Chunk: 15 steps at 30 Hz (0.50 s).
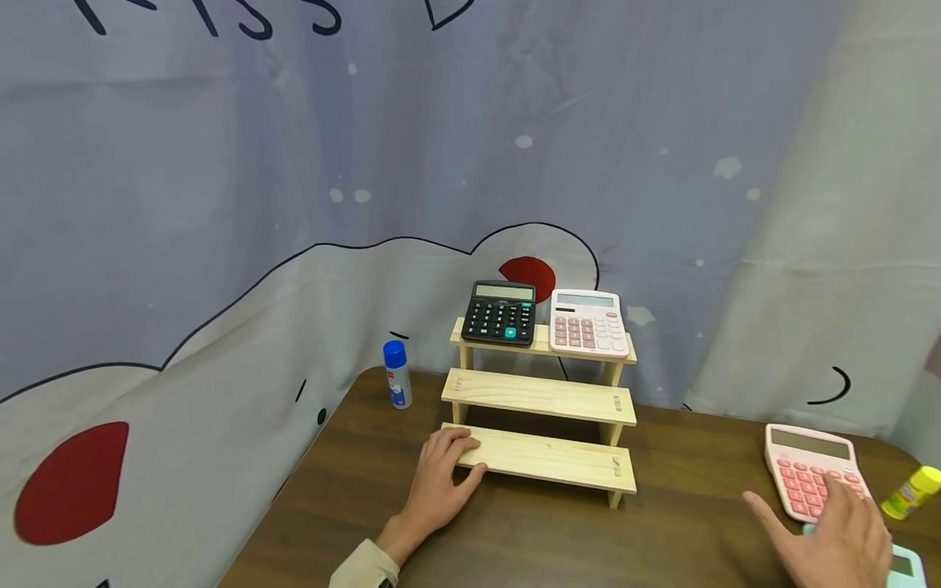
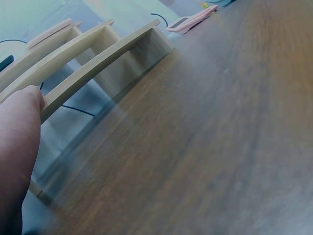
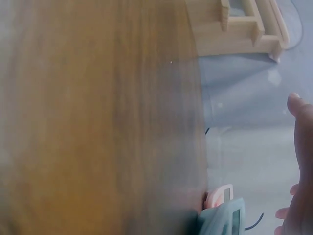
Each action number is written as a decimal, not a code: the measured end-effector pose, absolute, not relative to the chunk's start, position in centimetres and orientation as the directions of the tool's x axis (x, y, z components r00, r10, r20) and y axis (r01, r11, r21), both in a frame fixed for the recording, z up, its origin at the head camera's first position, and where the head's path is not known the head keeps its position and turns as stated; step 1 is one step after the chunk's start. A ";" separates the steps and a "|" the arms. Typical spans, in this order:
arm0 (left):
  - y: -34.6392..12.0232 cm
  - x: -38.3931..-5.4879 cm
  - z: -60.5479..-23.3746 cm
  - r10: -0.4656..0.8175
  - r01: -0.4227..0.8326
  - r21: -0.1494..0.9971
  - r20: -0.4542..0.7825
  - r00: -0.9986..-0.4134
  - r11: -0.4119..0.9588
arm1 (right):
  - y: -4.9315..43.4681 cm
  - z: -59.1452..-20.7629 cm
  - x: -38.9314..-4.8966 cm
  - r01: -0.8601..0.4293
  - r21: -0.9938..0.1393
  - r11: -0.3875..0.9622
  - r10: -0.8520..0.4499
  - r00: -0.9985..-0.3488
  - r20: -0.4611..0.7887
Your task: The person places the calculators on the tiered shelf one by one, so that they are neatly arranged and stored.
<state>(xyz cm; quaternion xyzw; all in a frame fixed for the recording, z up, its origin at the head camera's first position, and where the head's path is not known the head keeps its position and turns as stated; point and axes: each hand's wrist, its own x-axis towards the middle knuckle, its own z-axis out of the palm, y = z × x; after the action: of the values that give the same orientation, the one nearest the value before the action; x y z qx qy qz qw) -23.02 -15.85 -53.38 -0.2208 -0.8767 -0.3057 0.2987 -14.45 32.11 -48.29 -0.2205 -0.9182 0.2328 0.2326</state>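
Observation:
A three-step wooden display rack (image 1: 544, 453) stands on the table. My left hand (image 1: 439, 478) holds the left end of its lowest step, fingers over the top and thumb at the front edge; the left wrist view shows the thumb (image 2: 34, 95) against that edge. A black calculator (image 1: 501, 314) and a white calculator with pink keys (image 1: 588, 322) lean on the top step. At the right, my right hand (image 1: 838, 531) hovers with thumb spread, over a pink calculator (image 1: 809, 457) and a light teal calculator (image 1: 907, 563), which it partly hides.
A glue stick with a blue cap (image 1: 398, 380) stands left of the rack. A yellow glue stick (image 1: 912, 492) lies at the far right beside the pink calculator. Behind the brown table (image 1: 684, 474) hangs a printed cloth (image 1: 456, 139).

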 end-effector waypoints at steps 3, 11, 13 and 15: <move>-15.8 -23.1 -53.3 0.206 0.566 0.410 0.651 -0.731 0.715 | 32.6 -48.6 -14.3 0.372 -0.529 0.763 0.575 -0.764 0.292; -15.6 -23.2 -53.2 0.212 0.568 0.405 0.649 -0.730 0.716 | 34.2 -51.5 -13.5 0.359 -0.484 0.798 0.591 -0.625 0.510; -15.5 -23.1 -53.2 0.213 0.563 0.409 0.642 -0.737 0.718 | 34.4 -52.4 -13.2 0.306 -0.514 0.801 0.588 -0.564 0.581; -15.4 -23.1 -53.3 0.214 0.560 0.416 0.633 -0.744 0.717 | 34.6 -52.8 -12.8 0.349 -0.550 0.758 0.638 -0.567 0.520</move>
<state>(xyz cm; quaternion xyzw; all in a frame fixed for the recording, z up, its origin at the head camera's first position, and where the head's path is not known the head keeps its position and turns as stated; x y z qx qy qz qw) -23.08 -15.39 -53.26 -0.2191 -0.8824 -0.3059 0.2825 -12.83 34.55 -52.79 -0.2860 -0.8629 0.1973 0.3669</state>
